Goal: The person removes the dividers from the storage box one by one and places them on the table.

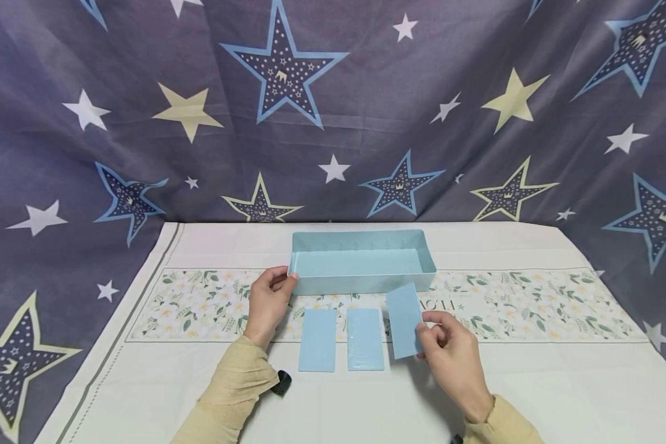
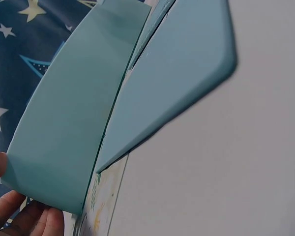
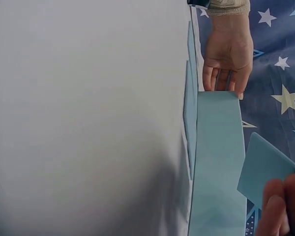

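A long pale-blue open-topped box (image 1: pixel 361 283) stands on the table. At its left end my left hand (image 1: pixel 269 302) grips the corner, thumb at the rim and fingers against the end wall; the left wrist view shows the fingers (image 2: pixel 32 216) there. My right hand (image 1: pixel 452 357) pinches a thin blue rectangular panel (image 1: pixel 404 320) by its right edge, holding it tilted above the table near the box's front right. Two similar panels, a left one (image 1: pixel 317 340) and a middle one (image 1: pixel 365 339), lie side by side in front of the box.
A white tablecloth (image 1: pixel 333 407) with a printed floral band (image 1: pixel 200 308) covers the table. Behind it hangs a dark star-patterned curtain (image 1: pixel 366 92). A small black object (image 1: pixel 281 383) sits by the left sleeve.
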Action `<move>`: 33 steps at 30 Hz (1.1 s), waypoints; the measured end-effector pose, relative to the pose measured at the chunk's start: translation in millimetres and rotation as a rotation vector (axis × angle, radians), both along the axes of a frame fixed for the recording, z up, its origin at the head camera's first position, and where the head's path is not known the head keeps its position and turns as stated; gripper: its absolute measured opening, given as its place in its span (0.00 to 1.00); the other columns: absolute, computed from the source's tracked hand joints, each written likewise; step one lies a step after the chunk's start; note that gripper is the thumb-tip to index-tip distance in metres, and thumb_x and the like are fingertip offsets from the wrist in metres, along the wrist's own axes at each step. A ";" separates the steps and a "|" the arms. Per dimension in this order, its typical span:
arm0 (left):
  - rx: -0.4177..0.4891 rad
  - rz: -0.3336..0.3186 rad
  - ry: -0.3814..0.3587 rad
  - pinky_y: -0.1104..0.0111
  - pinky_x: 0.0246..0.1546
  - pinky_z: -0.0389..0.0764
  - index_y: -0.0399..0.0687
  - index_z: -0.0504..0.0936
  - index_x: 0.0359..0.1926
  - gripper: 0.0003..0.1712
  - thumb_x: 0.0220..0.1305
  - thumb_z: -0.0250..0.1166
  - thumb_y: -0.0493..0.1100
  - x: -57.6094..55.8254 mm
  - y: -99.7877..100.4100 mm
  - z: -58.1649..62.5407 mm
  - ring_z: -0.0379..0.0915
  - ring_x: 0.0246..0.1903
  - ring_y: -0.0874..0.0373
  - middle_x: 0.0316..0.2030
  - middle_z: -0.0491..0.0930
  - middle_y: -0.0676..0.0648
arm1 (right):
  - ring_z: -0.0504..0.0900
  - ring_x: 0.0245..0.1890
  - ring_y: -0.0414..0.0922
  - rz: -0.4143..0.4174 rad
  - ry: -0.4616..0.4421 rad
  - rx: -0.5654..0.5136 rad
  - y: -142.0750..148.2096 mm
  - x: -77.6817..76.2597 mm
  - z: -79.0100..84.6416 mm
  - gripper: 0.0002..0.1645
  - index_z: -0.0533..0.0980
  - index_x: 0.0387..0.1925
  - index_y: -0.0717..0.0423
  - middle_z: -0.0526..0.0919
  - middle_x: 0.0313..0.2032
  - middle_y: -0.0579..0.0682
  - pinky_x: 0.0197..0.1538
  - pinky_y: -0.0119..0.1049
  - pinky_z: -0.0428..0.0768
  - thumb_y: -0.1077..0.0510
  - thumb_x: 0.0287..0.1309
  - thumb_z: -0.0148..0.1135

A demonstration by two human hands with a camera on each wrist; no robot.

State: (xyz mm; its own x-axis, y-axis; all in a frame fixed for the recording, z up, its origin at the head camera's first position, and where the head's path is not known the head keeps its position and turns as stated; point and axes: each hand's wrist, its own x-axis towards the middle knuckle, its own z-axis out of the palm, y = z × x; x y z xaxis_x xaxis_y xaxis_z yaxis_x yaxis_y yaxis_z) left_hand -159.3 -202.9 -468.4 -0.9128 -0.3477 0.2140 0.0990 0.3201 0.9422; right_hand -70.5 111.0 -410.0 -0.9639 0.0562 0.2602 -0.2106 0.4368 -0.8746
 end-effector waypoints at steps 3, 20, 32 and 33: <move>0.002 0.000 -0.003 0.66 0.34 0.80 0.47 0.76 0.45 0.20 0.56 0.62 0.54 -0.7 -0.2 -1.3 0.73 0.36 0.59 0.39 0.78 0.47 | 0.74 0.14 0.42 0.001 -0.005 -0.004 0.1 0.7 -2.0 0.08 0.74 0.38 0.53 0.75 0.11 0.47 0.15 0.40 0.77 0.62 0.54 0.56; -0.034 0.051 -0.010 0.67 0.32 0.80 0.53 0.76 0.44 0.22 0.53 0.63 0.60 -12.0 -3.7 -19.5 0.73 0.34 0.65 0.36 0.76 0.54 | 0.77 0.15 0.45 0.030 -0.195 -0.024 8.5 -3.5 -3.3 0.08 0.73 0.39 0.57 0.76 0.14 0.54 0.16 0.39 0.78 0.61 0.55 0.56; -0.036 0.050 -0.037 0.68 0.33 0.80 0.54 0.75 0.44 0.22 0.53 0.62 0.61 -10.9 -3.1 -18.1 0.73 0.35 0.66 0.36 0.76 0.54 | 0.77 0.15 0.47 0.050 -0.292 0.002 11.3 -8.0 -5.5 0.10 0.72 0.40 0.59 0.80 0.17 0.52 0.18 0.38 0.79 0.60 0.55 0.57; -0.034 0.050 -0.035 0.68 0.33 0.80 0.54 0.75 0.44 0.23 0.53 0.62 0.61 -11.0 -3.1 -17.8 0.73 0.35 0.65 0.36 0.76 0.53 | 0.77 0.15 0.47 0.049 -0.297 0.006 11.4 -8.4 -5.7 0.11 0.72 0.40 0.59 0.80 0.18 0.52 0.18 0.38 0.79 0.60 0.55 0.57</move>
State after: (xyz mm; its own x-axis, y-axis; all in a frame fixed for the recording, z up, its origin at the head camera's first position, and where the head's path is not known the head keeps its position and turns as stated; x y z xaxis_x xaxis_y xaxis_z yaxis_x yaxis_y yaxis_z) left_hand -170.3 -206.0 -486.2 -0.9019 -0.3858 0.1945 0.0490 0.3560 0.9332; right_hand -78.9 122.4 -415.8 -0.9994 0.0065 -0.0330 0.0325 0.4379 -0.8984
